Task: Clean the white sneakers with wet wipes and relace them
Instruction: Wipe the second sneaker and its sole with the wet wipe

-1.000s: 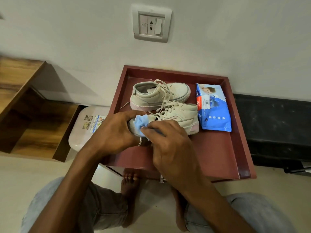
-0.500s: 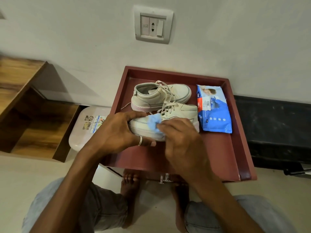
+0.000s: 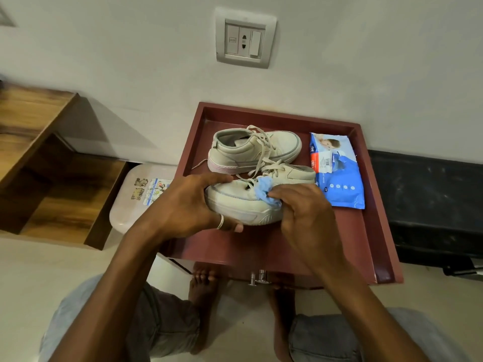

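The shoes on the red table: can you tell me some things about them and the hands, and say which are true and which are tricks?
1. The left hand holds the near sneaker at its toe end. True.
2. The right hand presses a blue wipe on that sneaker. True.
3. The wipes pack lies left of the sneakers. False: it lies to their right on the red table.
4. The far sneaker has no laces. False: laces are threaded in it.
5. Both sneakers are on the floor. False: they are over the red table.
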`<state>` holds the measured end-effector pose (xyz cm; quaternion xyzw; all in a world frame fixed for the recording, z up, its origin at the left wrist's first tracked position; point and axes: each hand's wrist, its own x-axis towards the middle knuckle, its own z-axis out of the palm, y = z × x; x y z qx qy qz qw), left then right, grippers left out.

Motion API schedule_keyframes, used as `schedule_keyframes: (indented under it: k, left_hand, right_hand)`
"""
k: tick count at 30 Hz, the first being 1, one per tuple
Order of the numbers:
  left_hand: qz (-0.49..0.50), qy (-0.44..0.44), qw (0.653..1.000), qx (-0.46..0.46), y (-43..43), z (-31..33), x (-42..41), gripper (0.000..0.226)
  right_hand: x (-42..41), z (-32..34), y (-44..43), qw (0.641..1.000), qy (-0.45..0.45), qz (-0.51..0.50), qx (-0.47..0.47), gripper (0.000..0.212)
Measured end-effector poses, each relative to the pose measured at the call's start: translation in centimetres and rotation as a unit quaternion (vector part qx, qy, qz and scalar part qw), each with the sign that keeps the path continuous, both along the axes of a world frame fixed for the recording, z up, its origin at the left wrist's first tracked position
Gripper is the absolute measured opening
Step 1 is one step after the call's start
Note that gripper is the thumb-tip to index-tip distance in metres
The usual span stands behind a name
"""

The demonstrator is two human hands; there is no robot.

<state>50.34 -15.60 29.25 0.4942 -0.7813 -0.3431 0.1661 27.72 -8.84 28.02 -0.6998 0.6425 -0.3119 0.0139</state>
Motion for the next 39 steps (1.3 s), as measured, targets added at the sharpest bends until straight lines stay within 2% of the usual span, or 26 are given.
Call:
schedule_keyframes:
  k: [2, 4, 7, 9, 12, 15, 21, 23, 25, 28, 32, 34, 37, 39]
  left_hand:
    - [-0.009, -0.005, 1.000, -0.009, 0.0, -0.1, 0.0, 0.094]
    - [-0.042, -0.013, 0.999, -0.025, 0.1, -0.3, 0.2, 0.086]
    - [-0.047, -0.023, 0.998, -0.027, 0.3, -0.4, 0.3, 0.076]
    - [-0.047, -0.020, 0.998, -0.022, 0.1, -0.4, 0.4, 0.079]
    - [-0.048, -0.026, 0.999, -0.001, -0.3, -0.3, 0.5, 0.099]
    - [-0.043, -0.017, 0.999, 0.022, -0.4, -0.1, 0.4, 0.109]
    - [-0.056, -0.024, 0.998, -0.004, -0.3, -0.2, 0.7, 0.084]
    - [-0.053, -0.023, 0.998, 0.003, -0.3, -0.2, 0.7, 0.087]
    - [-0.043, -0.027, 0.999, 0.017, -0.4, -0.1, 0.6, 0.100]
    - [-0.035, -0.024, 0.999, 0.028, -0.5, 0.1, 0.5, 0.095]
    - [-0.048, -0.005, 0.998, 0.049, -0.4, 0.4, 0.5, 0.069]
    - [-0.053, 0.012, 0.995, 0.079, -0.4, 0.4, 0.9, 0.064]
    - [-0.051, 0.022, 0.991, 0.120, -0.6, 0.2, 1.4, 0.078]
    - [-0.053, 0.033, 0.987, 0.151, -0.7, 0.1, 1.4, 0.076]
  right_hand:
    - [1.8, 0.2, 0.4, 1.000, -0.007, 0.007, -0.013, 0.033]
    - [4.9, 0.3, 1.4, 0.996, -0.013, 0.086, -0.029, 0.030]
    - [6.3, 0.3, 2.0, 0.983, 0.028, 0.182, -0.019, 0.028]
    - [4.2, -0.1, 1.2, 0.986, 0.054, 0.154, -0.015, 0.028]
    - [0.2, -0.3, -0.2, 0.995, 0.074, 0.065, 0.001, 0.033]
    - [-0.5, -0.1, -0.2, 0.996, 0.077, 0.035, 0.002, 0.039]
    - [4.5, -0.1, 1.5, 0.989, 0.014, 0.146, -0.012, 0.031]
    - [2.6, -0.3, 0.9, 0.991, 0.032, 0.127, 0.002, 0.034]
    - [-0.1, -0.5, 0.1, 0.997, 0.037, 0.068, 0.012, 0.038]
    - [-0.5, -0.5, 0.2, 0.999, 0.024, 0.021, 0.002, 0.035]
    - [4.1, -0.2, 1.8, 0.992, -0.004, 0.117, -0.037, 0.028]
    - [4.0, -0.1, 1.6, 0.990, -0.001, 0.139, -0.033, 0.027]
    - [0.2, -0.7, 0.7, 0.998, 0.020, 0.059, 0.007, 0.031]
    - [-2.7, -1.1, 0.2, 0.998, 0.041, 0.002, 0.041, 0.029]
